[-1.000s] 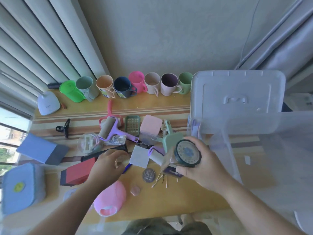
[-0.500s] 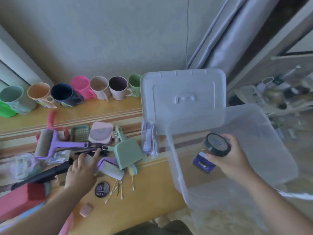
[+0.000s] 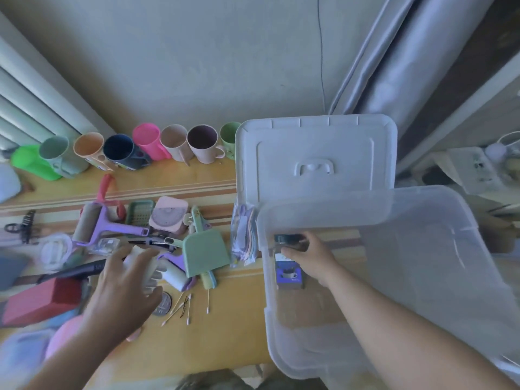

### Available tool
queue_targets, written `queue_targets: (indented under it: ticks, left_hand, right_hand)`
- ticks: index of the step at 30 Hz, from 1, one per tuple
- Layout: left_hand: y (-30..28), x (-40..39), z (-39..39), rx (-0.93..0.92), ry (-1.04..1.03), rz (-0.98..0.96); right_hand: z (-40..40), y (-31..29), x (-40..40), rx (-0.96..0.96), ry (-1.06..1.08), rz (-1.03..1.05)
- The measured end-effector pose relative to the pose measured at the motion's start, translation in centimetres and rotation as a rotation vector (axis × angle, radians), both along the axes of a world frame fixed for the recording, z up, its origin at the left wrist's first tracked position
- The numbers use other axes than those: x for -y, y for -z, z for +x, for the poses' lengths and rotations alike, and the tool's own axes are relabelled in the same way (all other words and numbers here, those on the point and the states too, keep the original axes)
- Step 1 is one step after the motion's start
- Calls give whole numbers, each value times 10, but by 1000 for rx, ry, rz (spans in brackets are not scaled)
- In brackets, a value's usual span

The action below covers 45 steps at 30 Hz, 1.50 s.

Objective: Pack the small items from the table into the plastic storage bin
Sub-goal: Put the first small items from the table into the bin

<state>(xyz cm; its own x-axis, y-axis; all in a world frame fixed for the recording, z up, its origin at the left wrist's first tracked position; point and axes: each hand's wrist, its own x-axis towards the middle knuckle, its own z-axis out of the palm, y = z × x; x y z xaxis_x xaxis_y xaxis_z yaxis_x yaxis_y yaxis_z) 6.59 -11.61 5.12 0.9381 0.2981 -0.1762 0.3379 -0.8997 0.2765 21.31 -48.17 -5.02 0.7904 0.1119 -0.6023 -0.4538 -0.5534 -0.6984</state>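
Left-edge items (image 3: 17, 266) blurred, cut off

A bright room corner with a wooden table against a plain wall.

A pale grey-white wall (image 3: 197, 66) fills the upper view, with a thin dark cord (image 3: 320, 52) hanging down it. Grey curtains (image 3: 394, 57) hang in folds at the right; ribbed pale window blinds (image 3: 25, 102) slant along the left. The table (image 3: 197, 333) is yellow wood with reddish inlaid stripes running across it. Soft daylight lights everything evenly. A cluttered, blurred surface (image 3: 472, 170) lies far right.
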Motion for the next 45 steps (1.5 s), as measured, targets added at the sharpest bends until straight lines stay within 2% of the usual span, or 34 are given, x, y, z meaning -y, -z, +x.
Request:
queue_targets:
  ticks: [2, 5, 7, 11, 15, 18, 20, 22, 24, 26, 29, 33, 35, 37, 40, 42, 45]
  left_hand:
    - [-12, 28, 5, 80, 25, -74]
    - [-29, 69, 17, 84, 34, -208]
    - [-35, 92, 27, 117, 116, -224]
    - [-40, 128, 52, 185, 271, -246]
    - [-45, 169, 67, 262, 409, -339]
    - [-44, 200, 71, 293, 506, -434]
    - [-44, 215, 73, 235, 483, -508]
    - [-47, 227, 78, 36, 336, -697]
    - [-51, 238, 86, -221, 95, -1008]
    - [-49, 245, 91, -368, -43, -1155]
    - [-41, 250, 91, -352, 34, -1074]
    - [-28, 244, 98, -246, 294, -679]
    - [-25, 243, 97, -270, 351, -586]
    - [-28, 242, 93, -232, 365, -569]
    - [-34, 220, 83, 26, 359, -596]
    - [-28, 189, 73, 145, 343, -539]
    - [3, 129, 51, 191, 204, -392]
  right_hand:
    - [-1, 16, -6, 33, -17, -36]
    - [-7, 27, -8, 76, -69, -112]
    - [-10, 13, -6, 124, -129, -140]
    - [-9, -20, 14, 91, -182, -95]
    - [-22, -80, 42, 292, -239, 5]
    - [-42, -118, 58, 573, -411, 38]
    - [-53, -127, 67, 752, -498, -45]
    - [-61, -124, 77, 816, -439, -85]
    - [-68, -118, 85, 799, -407, -104]
    - [-71, -113, 87, 737, -462, -170]
    - [-70, -110, 83, 609, -408, -217]
    - [-58, -109, 81, 496, -505, -239]
    - [-51, -108, 80, 472, -566, -252]
    - [-44, -100, 82, 492, -534, -287]
    - [-28, -69, 86, 465, -503, -463]
    - [-19, -48, 81, 376, -554, -596]
    - [-11, -20, 65, 216, -605, -717]
